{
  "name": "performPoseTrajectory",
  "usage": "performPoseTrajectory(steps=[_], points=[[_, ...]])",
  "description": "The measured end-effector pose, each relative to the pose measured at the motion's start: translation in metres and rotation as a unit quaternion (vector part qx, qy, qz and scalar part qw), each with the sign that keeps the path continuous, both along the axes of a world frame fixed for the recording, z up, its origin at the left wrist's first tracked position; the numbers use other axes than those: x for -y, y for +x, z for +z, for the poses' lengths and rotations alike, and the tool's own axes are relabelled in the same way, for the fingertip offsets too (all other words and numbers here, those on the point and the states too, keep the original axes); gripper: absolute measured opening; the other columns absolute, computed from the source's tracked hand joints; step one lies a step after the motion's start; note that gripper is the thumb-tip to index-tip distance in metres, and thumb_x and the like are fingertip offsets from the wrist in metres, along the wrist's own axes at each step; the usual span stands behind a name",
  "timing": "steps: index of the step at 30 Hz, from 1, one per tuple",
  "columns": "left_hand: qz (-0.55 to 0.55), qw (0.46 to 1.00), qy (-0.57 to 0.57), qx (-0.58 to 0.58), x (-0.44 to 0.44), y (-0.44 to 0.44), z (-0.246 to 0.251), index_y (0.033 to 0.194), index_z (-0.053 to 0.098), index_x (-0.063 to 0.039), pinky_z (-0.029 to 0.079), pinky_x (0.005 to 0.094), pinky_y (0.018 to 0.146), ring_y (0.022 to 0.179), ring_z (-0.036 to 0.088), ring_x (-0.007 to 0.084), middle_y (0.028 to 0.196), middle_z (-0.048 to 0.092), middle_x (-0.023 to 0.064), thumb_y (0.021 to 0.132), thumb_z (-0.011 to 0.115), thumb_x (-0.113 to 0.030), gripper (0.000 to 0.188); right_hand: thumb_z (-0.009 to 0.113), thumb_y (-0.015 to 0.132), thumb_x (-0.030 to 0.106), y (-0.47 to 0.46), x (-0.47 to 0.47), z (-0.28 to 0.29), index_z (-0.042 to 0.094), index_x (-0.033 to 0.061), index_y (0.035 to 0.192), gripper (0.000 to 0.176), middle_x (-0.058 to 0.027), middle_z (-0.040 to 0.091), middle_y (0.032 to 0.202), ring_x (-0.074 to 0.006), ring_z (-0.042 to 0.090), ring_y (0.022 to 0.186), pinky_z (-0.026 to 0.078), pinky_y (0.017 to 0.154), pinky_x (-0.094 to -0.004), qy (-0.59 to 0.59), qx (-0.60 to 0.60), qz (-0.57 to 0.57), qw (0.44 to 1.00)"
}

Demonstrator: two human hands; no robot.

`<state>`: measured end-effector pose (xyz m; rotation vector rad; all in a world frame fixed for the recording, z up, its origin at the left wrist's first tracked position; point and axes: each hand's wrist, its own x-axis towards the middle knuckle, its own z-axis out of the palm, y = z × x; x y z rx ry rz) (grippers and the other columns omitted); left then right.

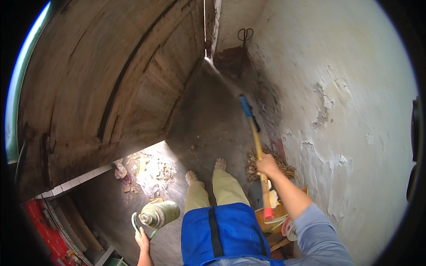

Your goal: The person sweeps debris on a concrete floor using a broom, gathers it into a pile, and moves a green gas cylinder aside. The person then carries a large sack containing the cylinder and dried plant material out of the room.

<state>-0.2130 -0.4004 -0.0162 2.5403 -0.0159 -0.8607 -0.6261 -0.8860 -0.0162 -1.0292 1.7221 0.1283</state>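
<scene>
My left hand (pixel 142 240) grips the looped handle of a pale green vacuum flask (pixel 161 214), which hangs tilted above the concrete floor on the left. In my right hand (pixel 267 165) is a long yellowish stick (pixel 256 139), held about its middle. Its far end is blue with a dark piece along one side, and its near end has a red tip. What kind of tool it is, I cannot tell. Below the right hand lies a bundle of dry twigs (pixel 289 169).
A large wooden door (pixel 159 93) stands at the left, with litter (pixel 154 173) in sunlight by its edge. A peeling plaster wall (pixel 332 133) runs along the right. Loop-handled tongs (pixel 245 35) lean in the far corner. Near my right arm sits a ribbon roll (pixel 290 229).
</scene>
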Motion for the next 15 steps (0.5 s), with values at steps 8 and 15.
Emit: performPoseTrajectory(steps=[8,15], points=[[0.018,0.999,0.021,0.022,-0.111,0.017,-0.04,0.086,0.054,0.001,0.04,0.0316,0.048,0.049,0.045,0.0145,0.059,0.049,0.0041,0.092,0.05,-0.026,0.029,0.044,0.075,0.006,0.107,-0.141,-0.01,0.026,-0.0101,0.134,0.064,-0.0283,0.062,0.091,-0.0359,0.062,0.09,0.049,0.078,-0.0428,0.069,-0.046,0.162,0.983],[0.072,0.996,-0.039,-0.035,-0.142,0.025,-0.033,0.086,0.052,-0.002,0.041,0.028,0.043,0.048,0.044,0.0104,0.058,0.045,0.0008,0.093,0.049,-0.028,0.027,0.04,0.073,0.004,0.213,-0.227,0.019,0.024,-0.0113,0.134,0.065,-0.0262,0.063,0.082,-0.0303,0.065,0.06,0.052,0.063,-0.0364,0.107,0.019,0.219,0.97]])
